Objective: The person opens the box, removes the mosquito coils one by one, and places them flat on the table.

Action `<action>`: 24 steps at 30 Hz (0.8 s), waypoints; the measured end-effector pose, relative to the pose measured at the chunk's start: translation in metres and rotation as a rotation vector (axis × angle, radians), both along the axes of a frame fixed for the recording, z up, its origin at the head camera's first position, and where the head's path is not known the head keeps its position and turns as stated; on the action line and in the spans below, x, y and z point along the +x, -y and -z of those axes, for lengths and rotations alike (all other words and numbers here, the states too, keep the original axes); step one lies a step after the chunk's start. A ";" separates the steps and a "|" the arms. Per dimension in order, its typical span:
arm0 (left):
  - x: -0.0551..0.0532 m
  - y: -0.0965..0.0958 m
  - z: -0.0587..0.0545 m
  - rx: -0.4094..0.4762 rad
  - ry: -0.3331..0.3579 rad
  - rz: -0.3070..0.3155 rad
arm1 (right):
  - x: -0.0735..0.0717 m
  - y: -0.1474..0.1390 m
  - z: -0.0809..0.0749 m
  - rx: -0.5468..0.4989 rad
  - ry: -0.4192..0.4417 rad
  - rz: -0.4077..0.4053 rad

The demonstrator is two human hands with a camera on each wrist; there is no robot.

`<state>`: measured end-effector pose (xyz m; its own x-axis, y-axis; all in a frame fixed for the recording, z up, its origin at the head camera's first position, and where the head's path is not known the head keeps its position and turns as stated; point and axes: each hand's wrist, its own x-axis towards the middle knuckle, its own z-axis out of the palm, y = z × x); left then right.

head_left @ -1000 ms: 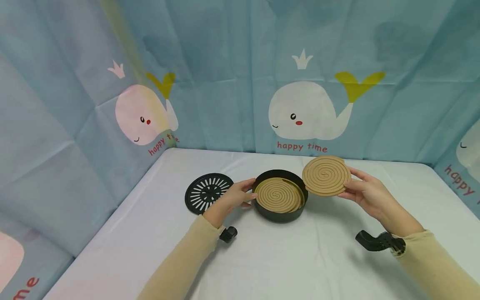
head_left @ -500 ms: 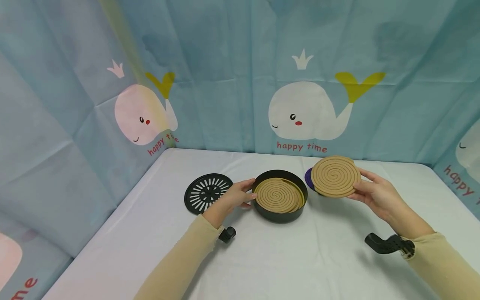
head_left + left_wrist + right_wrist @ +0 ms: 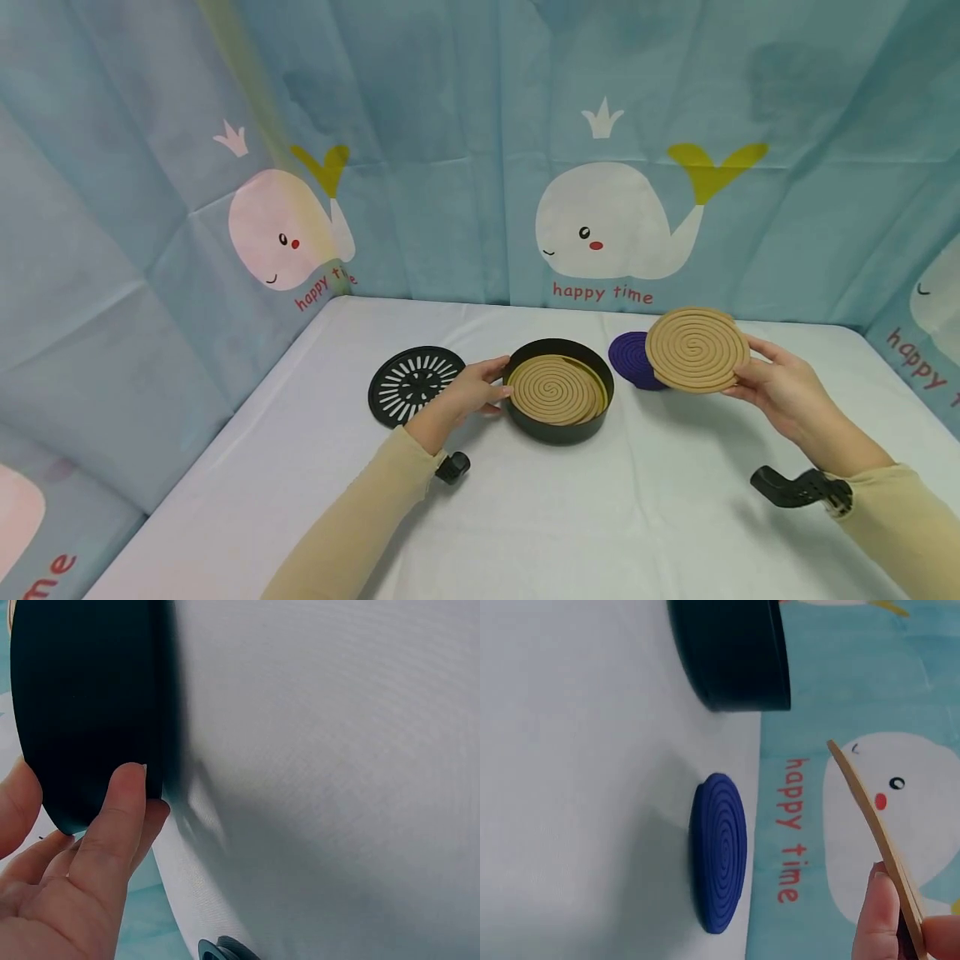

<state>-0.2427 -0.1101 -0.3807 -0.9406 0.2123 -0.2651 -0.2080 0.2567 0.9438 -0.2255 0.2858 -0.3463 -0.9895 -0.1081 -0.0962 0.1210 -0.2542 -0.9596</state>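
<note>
My right hand (image 3: 787,396) pinches a tan mosquito coil (image 3: 693,350) by its right edge, above the table. In the right wrist view the held coil (image 3: 877,825) shows edge-on between thumb and fingers. My left hand (image 3: 468,392) holds the left side of a round black tin (image 3: 562,433). More tan coil (image 3: 551,387) lies inside that tin. In the left wrist view the fingers (image 3: 124,795) rest against the tin's dark outer wall (image 3: 90,697). A purple mosquito coil (image 3: 630,358) lies right of the tin, partly hidden behind the held coil.
A black slotted lid (image 3: 397,392) lies left of the tin, partly covered by my left hand. White cloth (image 3: 562,517) covers the table. A blue curtain (image 3: 450,208) with printed whales hangs at the back and along the left side.
My right hand has carried the tan coil to the right, away from the tin. The purple coil has come into view behind it. My left hand stays at the tin.
</note>
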 end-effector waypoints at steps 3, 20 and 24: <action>0.000 0.000 0.000 -0.002 0.000 0.002 | 0.000 -0.003 -0.001 0.027 0.006 0.035; -0.001 0.001 0.002 -0.003 -0.006 0.015 | -0.003 -0.023 0.009 0.107 0.056 0.174; 0.000 0.001 0.002 -0.005 -0.009 0.012 | -0.005 -0.030 0.012 0.085 0.064 0.200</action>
